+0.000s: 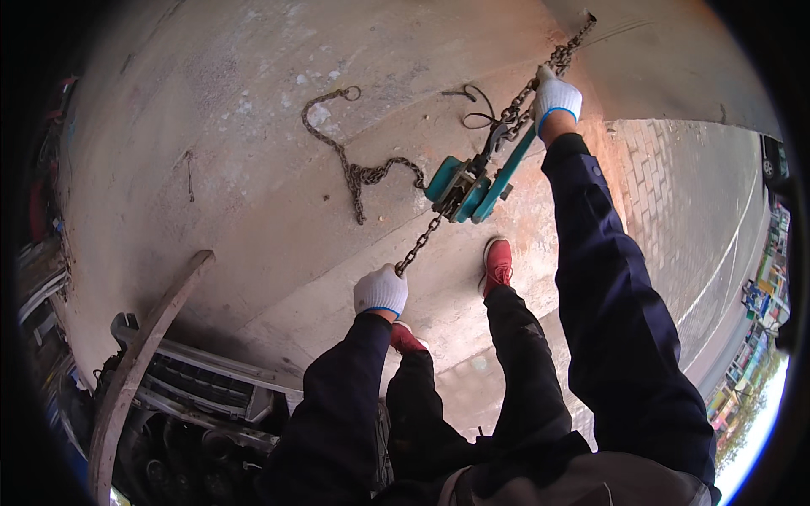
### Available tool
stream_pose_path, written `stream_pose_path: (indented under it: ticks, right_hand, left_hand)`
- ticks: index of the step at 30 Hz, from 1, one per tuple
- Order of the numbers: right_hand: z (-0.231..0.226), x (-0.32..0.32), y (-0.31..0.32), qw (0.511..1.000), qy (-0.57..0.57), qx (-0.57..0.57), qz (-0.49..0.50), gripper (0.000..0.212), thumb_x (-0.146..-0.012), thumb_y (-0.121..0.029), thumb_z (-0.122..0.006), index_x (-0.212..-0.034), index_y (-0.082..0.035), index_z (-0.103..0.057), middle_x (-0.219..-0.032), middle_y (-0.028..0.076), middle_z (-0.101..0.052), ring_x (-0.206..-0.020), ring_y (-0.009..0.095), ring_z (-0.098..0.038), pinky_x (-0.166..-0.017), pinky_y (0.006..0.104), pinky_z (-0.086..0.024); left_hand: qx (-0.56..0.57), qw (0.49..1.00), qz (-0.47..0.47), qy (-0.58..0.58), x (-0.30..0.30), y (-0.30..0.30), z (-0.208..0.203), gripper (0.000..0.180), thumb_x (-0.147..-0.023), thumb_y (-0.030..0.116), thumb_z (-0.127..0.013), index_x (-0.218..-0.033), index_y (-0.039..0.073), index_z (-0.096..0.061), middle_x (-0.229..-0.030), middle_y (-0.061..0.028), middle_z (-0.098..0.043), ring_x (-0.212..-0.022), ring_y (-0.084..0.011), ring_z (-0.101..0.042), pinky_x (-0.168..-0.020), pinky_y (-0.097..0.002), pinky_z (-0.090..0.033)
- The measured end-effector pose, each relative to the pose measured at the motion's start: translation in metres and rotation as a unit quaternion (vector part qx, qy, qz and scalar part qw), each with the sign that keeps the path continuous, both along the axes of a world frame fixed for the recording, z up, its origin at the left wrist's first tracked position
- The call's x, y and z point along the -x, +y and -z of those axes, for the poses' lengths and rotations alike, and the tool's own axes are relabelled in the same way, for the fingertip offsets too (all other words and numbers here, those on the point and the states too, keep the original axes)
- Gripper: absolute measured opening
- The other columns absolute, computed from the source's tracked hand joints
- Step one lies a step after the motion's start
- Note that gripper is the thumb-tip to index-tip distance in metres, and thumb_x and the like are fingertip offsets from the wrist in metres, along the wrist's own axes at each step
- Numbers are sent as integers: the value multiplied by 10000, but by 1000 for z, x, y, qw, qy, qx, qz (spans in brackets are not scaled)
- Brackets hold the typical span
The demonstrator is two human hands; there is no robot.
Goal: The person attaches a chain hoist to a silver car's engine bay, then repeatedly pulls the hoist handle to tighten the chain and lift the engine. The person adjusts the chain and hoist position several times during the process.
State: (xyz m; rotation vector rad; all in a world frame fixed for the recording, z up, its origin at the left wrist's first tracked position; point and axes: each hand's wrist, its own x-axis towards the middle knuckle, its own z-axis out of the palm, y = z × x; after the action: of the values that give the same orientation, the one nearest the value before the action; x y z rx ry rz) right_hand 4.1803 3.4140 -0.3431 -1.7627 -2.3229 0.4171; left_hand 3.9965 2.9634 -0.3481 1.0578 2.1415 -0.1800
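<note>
A teal lever hoist [458, 192] hangs on a taut chain that runs up to the far right. My right hand [557, 94], in a white knit glove with a blue cuff edge, is closed at the upper end of the hoist's teal lever handle [506, 173], right beside the upper chain [516, 114]. From the hoist's lower end a load chain [419, 246] comes toward me, and my left hand [380, 291], gloved alike, is closed around it. A dark hook [498, 135] joins the hoist to the upper chain; its fine details are hard to make out.
A slack chain [342, 156] with an end ring lies on the concrete left of the hoist. A dark strap loop [481, 108] lies near the hook. Car front parts [202, 371] and a curved bar [152, 333] stand at lower left. Brick paving [654, 173] lies to the right.
</note>
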Motion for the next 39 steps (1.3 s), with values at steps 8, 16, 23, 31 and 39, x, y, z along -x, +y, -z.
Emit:
stream_pose_path:
  ticks: [8, 16, 23, 31, 39]
  right_hand:
    - [22, -17, 0, 725, 481, 287, 400, 306, -1049, -368, -635, -885, -111, -604, -627, 11, -380, -464, 183, -381, -469, 366, -353]
    - [-116, 20, -174, 779, 565, 13, 271, 389, -1053, -317, -664, -821, -4, -665, -644, 50, -580, -486, 127, -521, -467, 297, -419]
    - [-130, 56, -258, 767, 542, -51, 339, 403, -1087, -300, -620, -822, -2, -680, -702, 56, -661, -652, 86, -593, -599, 258, -464]
    - [-99, 41, -123, 949, 222, -155, 162, 456, -1034, -327, -607, -836, 65, -728, -672, 136, -698, -643, 221, -677, -652, 359, -518]
    - [9, -18, -5, 763, 460, 254, 377, 339, -1054, -382, -606, -909, -76, -623, -586, 46, -407, -464, 216, -436, -488, 387, -397]
  left_hand:
    - [-10, 1000, 0, 3, -2, -4, 10, 343, -1020, 366, -564, -933, 104, -767, -833, -192, -777, -811, -393, -782, -716, -526, -618]
    - [-26, 999, -17, -15, -1, -6, 5, 357, -1011, 413, -578, -956, 120, -773, -857, -192, -777, -827, -417, -768, -732, -553, -608]
    - [-36, 999, -19, -4, -2, -7, 9, 356, -1005, 408, -587, -947, 107, -767, -861, -200, -775, -841, -418, -770, -755, -545, -614]
    - [-24, 1000, -14, 0, -2, -4, 4, 353, -1015, 408, -585, -919, 118, -762, -808, -183, -768, -783, -396, -771, -710, -530, -610]
    - [-35, 999, -21, -15, -3, -4, 9, 301, -1002, 349, -593, -910, 109, -750, -797, -175, -766, -757, -389, -771, -669, -530, -605]
